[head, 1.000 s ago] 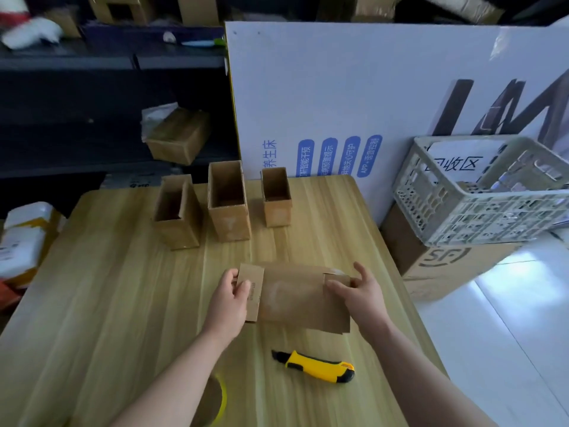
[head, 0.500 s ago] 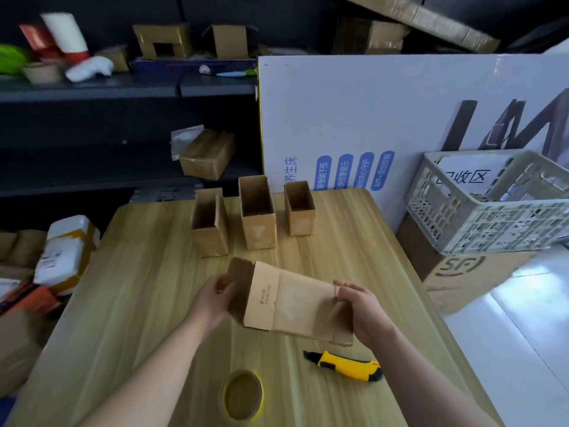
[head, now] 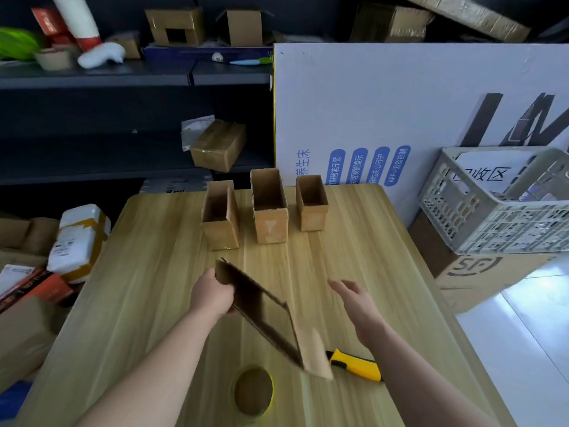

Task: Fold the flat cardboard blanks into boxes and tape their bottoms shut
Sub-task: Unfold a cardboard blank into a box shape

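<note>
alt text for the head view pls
A person's left hand grips a flat brown cardboard blank tilted above a light wooden table, the right hand open beside it. Three open-topped brown cardboard boxes stand behind; a yellow utility knife and yellow-rimmed tape roll lie nearer.

I'm seeing the cardboard blank [head: 261, 306] showing plain brown; the utility knife [head: 357, 366], yellow with black; the tape roll [head: 234, 396], yellow-edged; the table [head: 154, 288], pale wood-grained.

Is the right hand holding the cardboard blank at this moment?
No, the right hand hovers open beside the cardboard blank without touching it; only the left hand grips it.
</note>
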Motion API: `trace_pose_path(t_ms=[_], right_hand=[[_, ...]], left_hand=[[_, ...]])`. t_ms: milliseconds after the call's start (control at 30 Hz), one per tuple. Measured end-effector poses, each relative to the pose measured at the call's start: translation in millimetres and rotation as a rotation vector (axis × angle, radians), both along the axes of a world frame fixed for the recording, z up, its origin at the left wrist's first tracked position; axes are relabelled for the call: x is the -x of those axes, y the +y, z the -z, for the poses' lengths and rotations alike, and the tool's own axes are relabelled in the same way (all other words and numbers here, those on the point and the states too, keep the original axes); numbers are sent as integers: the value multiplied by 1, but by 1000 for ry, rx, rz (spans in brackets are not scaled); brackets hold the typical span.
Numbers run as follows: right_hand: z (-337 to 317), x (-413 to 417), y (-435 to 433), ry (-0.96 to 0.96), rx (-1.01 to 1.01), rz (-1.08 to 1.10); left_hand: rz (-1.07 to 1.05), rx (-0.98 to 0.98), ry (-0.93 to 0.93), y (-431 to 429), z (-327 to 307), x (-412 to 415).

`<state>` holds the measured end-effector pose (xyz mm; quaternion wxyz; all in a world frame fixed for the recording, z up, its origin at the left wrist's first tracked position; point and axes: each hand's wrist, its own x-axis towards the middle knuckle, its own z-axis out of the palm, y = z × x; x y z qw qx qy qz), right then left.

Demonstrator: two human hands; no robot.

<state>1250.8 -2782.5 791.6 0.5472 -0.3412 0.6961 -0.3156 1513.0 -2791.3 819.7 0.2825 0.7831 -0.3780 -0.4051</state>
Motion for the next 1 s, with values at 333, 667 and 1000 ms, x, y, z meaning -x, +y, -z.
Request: trace_pose_path(t_ms=[333,667,1000], right_hand=[[-17,-35,12,246,-133,-795],[-16,-45,4,329,-43,-583],[-27,-49,-32,526,63,-263]], left_hand=[[-281,-6,-73,-11,11,9],[-231,26,123,-5,8,-4],[154,154,-428,7,0,-10]])
